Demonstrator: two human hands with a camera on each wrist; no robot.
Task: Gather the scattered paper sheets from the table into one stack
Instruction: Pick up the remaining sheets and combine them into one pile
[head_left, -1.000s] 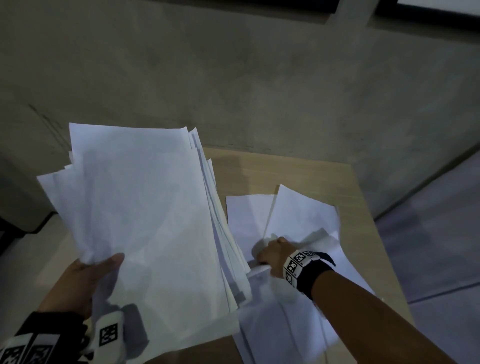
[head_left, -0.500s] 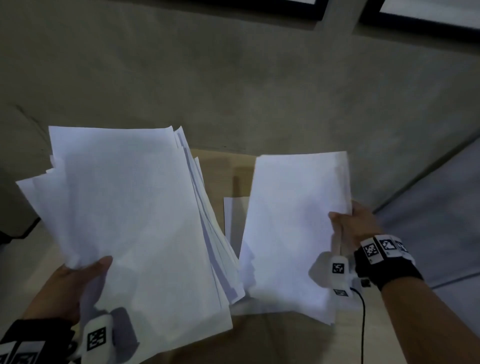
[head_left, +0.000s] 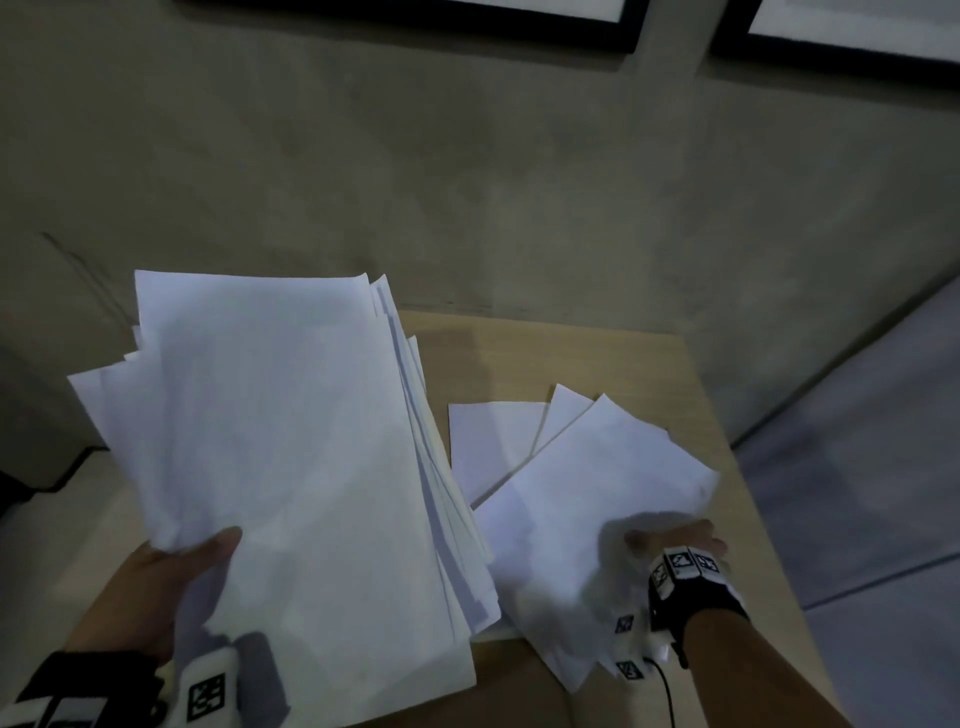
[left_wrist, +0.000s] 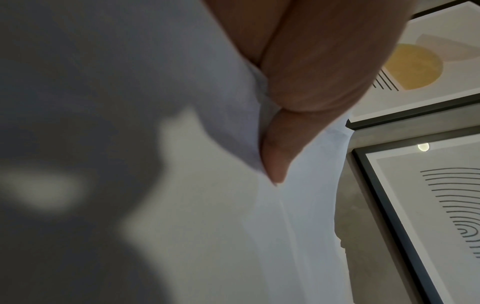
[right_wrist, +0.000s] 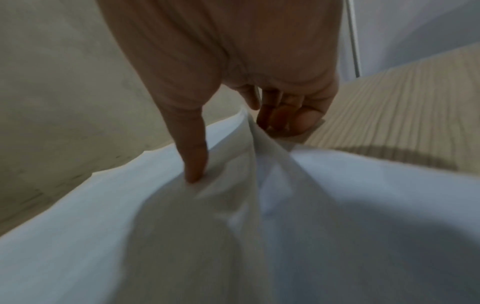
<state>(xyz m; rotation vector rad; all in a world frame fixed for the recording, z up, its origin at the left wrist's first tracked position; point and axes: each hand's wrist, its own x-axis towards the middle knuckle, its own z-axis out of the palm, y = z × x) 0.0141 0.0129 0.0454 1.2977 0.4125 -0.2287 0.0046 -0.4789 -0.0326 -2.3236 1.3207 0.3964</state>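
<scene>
Two grips | left hand (head_left: 156, 587) pinches fanned white stack (head_left: 291, 467); right hand (head_left: 675, 543) pinches thin creased sheet (head_left: 587, 509) over wood-grain table (head_left: 571, 358)

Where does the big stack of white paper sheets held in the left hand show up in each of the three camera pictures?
Head: the big stack of white paper sheets fills the left-centre, the left hand gripping its lower left edge.
Left wrist: the stack fills most of the picture, the thumb lying on it.
Right wrist: not in it; only the white sheets pinched by the right hand show.
Shared landmark: the light wooden table, in the head and right wrist views.
</scene>
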